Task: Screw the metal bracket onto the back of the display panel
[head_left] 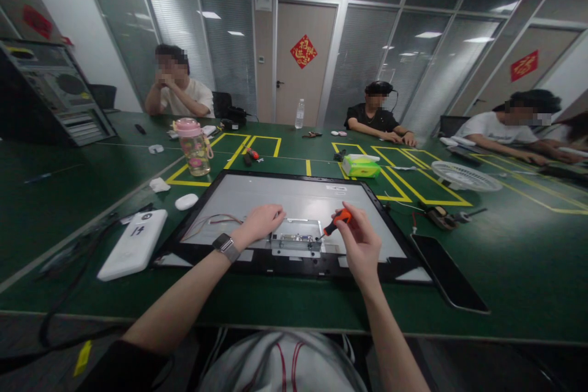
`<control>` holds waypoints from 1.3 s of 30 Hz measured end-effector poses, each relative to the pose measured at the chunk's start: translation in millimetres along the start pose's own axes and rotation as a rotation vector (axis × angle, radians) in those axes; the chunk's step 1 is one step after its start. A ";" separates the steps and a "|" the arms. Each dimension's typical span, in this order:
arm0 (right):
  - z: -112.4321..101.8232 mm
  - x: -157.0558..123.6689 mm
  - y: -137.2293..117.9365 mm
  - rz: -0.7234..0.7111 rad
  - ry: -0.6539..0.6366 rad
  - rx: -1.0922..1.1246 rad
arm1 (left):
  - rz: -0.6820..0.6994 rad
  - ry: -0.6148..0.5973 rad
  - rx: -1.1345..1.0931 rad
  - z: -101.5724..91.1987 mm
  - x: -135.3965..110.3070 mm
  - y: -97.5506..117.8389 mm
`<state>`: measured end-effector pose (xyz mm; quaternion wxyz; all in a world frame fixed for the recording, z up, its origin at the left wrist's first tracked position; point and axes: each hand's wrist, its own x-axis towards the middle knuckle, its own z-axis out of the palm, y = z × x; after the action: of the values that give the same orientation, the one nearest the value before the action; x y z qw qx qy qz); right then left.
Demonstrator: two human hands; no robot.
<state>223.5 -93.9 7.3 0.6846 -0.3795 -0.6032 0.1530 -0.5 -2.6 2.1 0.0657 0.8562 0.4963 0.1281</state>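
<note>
A monitor panel (257, 196) lies face down on the green table, its grey metal back up. Near its front edge sits a small metal circuit-board cover (296, 239) with thin coloured wires (215, 220) running off to the left. My left hand (261, 223), a watch on its wrist, rests on the panel just left of the cover, fingers curled; what they hold, if anything, is hidden. My right hand (361, 242) grips an orange-handled screwdriver (335, 222), its tip angled down onto the cover's right side.
A white power bank (133, 244) and a white mouse (186, 201) lie left of the panel, a black phone (448, 272) to the right. Farther off are a pink bottle (195, 147), a green tissue pack (361, 165), a white fan (463, 176), a computer case (50, 95). Three people sit opposite.
</note>
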 end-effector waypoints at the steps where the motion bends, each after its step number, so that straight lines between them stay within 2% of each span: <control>1: 0.6 -1.0 0.8 0.001 -0.003 0.000 | -0.001 -0.003 0.000 -0.2 0.1 0.3; 8: 0.5 -4.6 1.6 -0.017 -0.082 -0.031 | 0.004 -0.008 -0.006 -2.9 -1.4 2.2; 13: 1.2 -0.9 0.2 -0.054 -0.001 -0.026 | 0.005 -0.006 0.003 -2.3 -1.7 0.9; 18: 0.9 -1.0 -4.8 0.052 -0.053 0.082 | 0.019 0.008 0.014 0.7 -0.7 -1.6; 22: 0.4 -2.3 -1.3 -0.001 -0.059 0.023 | 0.031 0.021 0.005 2.5 -0.1 -2.8; 25: 0.1 -2.5 1.3 -0.038 0.047 -0.088 | 0.026 0.016 0.003 2.4 -0.1 -2.9; 29: -8.2 -5.5 0.5 -0.050 0.311 -0.103 | 0.013 0.009 -0.009 1.8 0.1 -2.5; 31: -17.6 -9.4 1.4 -0.116 0.444 -0.141 | 0.012 0.012 -0.010 1.8 0.2 -2.2; 32: -23.1 -12.0 2.5 -0.158 0.470 -0.157 | 0.017 0.016 -0.008 1.8 0.3 -2.0; 33: -28.4 -15.0 3.9 -0.198 0.464 -0.184 | 0.022 0.018 -0.007 1.8 0.2 -1.7; 35: -36.5 -21.7 6.7 -0.285 0.348 -0.317 | 0.028 0.021 -0.006 1.7 -0.2 -1.2; 39: -33.9 -34.4 8.1 -0.412 -0.064 -0.633 | 0.024 0.018 -0.006 1.3 -1.5 -0.6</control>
<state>249.7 -122.9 -22.3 0.5308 -0.4380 -0.7053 -0.1701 -1.4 -3.6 0.5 0.0619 0.8608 0.4860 0.1380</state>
